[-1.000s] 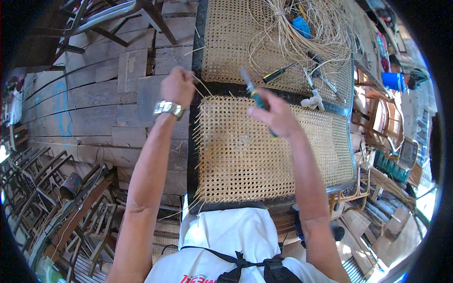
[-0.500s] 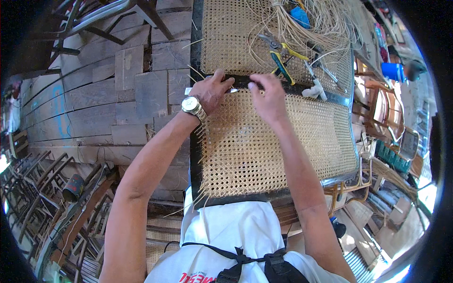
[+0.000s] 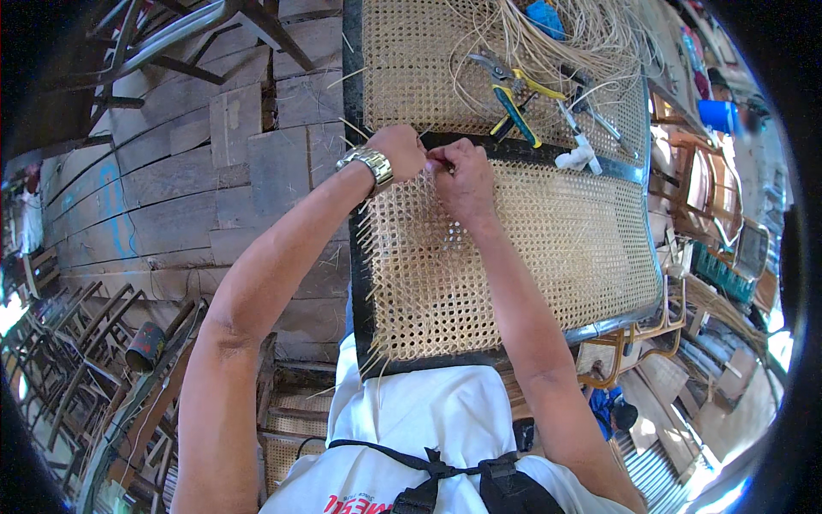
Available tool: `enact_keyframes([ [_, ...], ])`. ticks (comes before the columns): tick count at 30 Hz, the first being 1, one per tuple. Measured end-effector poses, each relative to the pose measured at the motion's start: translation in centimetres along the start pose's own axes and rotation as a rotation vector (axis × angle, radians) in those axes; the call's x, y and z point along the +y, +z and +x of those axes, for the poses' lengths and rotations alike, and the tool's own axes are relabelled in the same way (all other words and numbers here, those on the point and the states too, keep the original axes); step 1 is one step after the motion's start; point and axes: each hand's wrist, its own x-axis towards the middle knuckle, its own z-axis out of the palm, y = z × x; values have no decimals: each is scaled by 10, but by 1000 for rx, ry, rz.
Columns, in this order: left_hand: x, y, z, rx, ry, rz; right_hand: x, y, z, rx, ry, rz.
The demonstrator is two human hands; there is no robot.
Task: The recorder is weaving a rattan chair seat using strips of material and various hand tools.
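A woven cane panel [image 3: 514,257] in a black frame [image 3: 548,154] lies in front of me. Both hands meet at its far edge, left of the middle. My left hand [image 3: 398,150], with a metal watch [image 3: 370,164] on its wrist, is closed in a pinch. My right hand [image 3: 462,176] touches it, fingers curled around a thin cane strand [image 3: 433,158] between them at the frame. Short strand ends stick out along the panel's left side [image 3: 366,248]. Blue-and-yellow-handled pliers [image 3: 514,96] lie beyond the hands on a second cane panel [image 3: 411,60].
A tangle of loose cane strands [image 3: 582,38] and a few hand tools [image 3: 591,120] lie on the far panel, with a white piece [image 3: 575,158] on the frame. A plank floor [image 3: 214,188] is at left, stacked chair frames [image 3: 60,360] at lower left, and chairs [image 3: 693,188] at right.
A second ago my right hand held the blue-handled pliers above the panel; they now lie on the far panel. Both hands have come together at the far frame edge.
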Motion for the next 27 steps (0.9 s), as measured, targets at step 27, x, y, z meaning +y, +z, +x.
enact_keyframes([
  [27,-92,0,-138,488,-166,-680,-50,8,3,-6,-33,-601],
])
